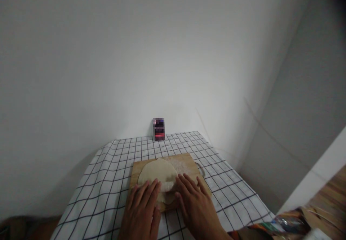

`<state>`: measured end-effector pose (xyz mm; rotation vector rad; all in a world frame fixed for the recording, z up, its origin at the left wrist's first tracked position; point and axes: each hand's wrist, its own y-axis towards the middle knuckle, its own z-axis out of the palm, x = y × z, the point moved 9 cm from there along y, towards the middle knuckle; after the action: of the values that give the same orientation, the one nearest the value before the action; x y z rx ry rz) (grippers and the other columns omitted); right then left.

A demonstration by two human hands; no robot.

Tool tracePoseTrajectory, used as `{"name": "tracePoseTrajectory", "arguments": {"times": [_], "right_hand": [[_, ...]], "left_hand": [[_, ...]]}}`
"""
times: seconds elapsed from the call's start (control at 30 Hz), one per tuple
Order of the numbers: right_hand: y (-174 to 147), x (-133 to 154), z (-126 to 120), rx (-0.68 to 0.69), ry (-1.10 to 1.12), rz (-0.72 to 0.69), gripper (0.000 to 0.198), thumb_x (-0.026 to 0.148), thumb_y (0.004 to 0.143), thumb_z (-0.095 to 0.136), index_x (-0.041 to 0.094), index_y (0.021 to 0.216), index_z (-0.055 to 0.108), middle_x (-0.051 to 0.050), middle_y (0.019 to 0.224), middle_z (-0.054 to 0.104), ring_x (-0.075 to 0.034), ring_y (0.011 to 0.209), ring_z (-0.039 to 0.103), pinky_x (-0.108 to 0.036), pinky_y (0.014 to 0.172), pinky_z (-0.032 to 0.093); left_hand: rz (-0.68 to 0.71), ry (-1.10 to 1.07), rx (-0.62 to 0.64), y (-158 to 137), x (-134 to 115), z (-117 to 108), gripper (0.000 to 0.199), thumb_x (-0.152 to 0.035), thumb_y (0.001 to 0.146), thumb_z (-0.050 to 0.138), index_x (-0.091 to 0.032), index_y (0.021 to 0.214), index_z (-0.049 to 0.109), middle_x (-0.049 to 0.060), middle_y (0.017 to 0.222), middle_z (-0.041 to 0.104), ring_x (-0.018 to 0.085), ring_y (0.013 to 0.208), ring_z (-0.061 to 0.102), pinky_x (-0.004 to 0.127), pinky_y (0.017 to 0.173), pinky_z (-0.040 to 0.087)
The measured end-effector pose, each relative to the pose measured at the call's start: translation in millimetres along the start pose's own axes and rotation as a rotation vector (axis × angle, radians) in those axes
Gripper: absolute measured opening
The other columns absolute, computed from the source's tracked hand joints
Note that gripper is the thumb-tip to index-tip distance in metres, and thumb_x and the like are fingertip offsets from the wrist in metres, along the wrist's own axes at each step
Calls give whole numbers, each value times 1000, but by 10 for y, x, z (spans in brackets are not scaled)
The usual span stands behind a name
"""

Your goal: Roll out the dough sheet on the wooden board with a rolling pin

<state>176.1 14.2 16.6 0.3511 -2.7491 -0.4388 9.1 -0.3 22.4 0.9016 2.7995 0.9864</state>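
Note:
A flattened round of pale dough lies on a wooden board. Across its near part runs a light rolling pin, of which only the middle shows between my hands. Over the pin's left end lies my left hand, its fingers stretched forward. My right hand rests on the right end with its fingers extended and the thumb apart. Both palms hide the pin's ends, and neither hand visibly wraps around it. Some dough shows on the near side of the pin. White flour dusts the board's far right part.
A black-and-white checked cloth covers the table. Against the white wall at the back stands a small dark, pixelated package. The board has a metal handle at its right. Colourful packaging sits at the lower right.

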Motion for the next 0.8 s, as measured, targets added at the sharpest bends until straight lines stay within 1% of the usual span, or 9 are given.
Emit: {"name": "tracePoseTrajectory", "arguments": {"times": [0.13, 0.23, 0.37, 0.43, 0.5, 0.57, 0.63, 0.7, 0.8], "right_hand": [[468, -133, 22, 52, -5, 6, 48, 39, 110, 30, 25, 147, 56, -6, 152, 57, -26, 147, 43, -52, 125, 25], [918, -181, 38, 69, -41, -50, 47, 40, 110, 28, 25, 142, 60, -8, 151, 57, -26, 146, 44, -53, 123, 24], [1444, -258, 172, 164, -32, -39, 51, 45, 110, 23, 27, 133, 65, -9, 149, 59, -25, 140, 51, -49, 116, 35], [1666, -291, 264, 204, -18, -20, 54, 47, 110, 22, 25, 127, 68, -9, 144, 63, -24, 135, 55, -45, 111, 40], [1862, -330, 346, 213, -12, 4, 55, 47, 109, 22, 23, 123, 70, -11, 137, 67, -24, 128, 60, -41, 105, 44], [2019, -382, 421, 215, -7, 36, 54, 47, 108, 25, 21, 121, 70, -12, 131, 70, -25, 122, 64, -40, 101, 47], [2122, -435, 482, 216, -5, 64, 50, 46, 107, 30, 19, 120, 70, -14, 127, 71, -25, 117, 66, -39, 97, 49], [2171, -479, 521, 218, -7, 88, 46, 44, 105, 35, 18, 118, 70, -15, 124, 72, -26, 114, 67, -39, 95, 50], [2161, -510, 540, 223, -17, 105, 43, 41, 103, 36, 18, 118, 70, -15, 124, 72, -26, 115, 67, -40, 94, 50]], "left_hand": [[-41, -55, 73, 244, 114, 89, 54, -29, 101, 40, -29, 155, 44, 0, 155, 54, 25, 139, 54, 52, 117, 43], [-89, -92, 139, 488, 269, 195, 47, -31, 103, 37, -26, 146, 55, 1, 152, 58, 24, 139, 54, 53, 119, 41], [-206, -92, 239, 800, 612, 427, 45, -37, 106, 34, -26, 136, 65, 4, 146, 64, 28, 140, 54, 56, 118, 39], [-282, -64, 296, 916, 823, 588, 45, -38, 105, 35, -27, 136, 65, 5, 147, 62, 32, 141, 52, 61, 116, 39], [-353, -35, 337, 997, 1025, 743, 45, -39, 103, 37, -26, 137, 64, 7, 148, 61, 34, 141, 52, 61, 114, 41], [-383, -20, 352, 1059, 1166, 861, 45, -39, 102, 39, -25, 137, 64, 8, 147, 62, 32, 138, 55, 56, 113, 43], [-376, -18, 359, 1103, 1235, 932, 43, -36, 101, 41, -24, 134, 66, 8, 145, 64, 29, 136, 57, 50, 112, 45], [-371, -10, 361, 1123, 1257, 946, 42, -34, 100, 42, -22, 132, 67, 9, 145, 64, 29, 135, 58, 48, 111, 46], [-396, 6, 356, 1115, 1228, 876, 45, -35, 100, 41, -17, 134, 65, 13, 144, 64, 30, 133, 59, 50, 109, 47]]}}
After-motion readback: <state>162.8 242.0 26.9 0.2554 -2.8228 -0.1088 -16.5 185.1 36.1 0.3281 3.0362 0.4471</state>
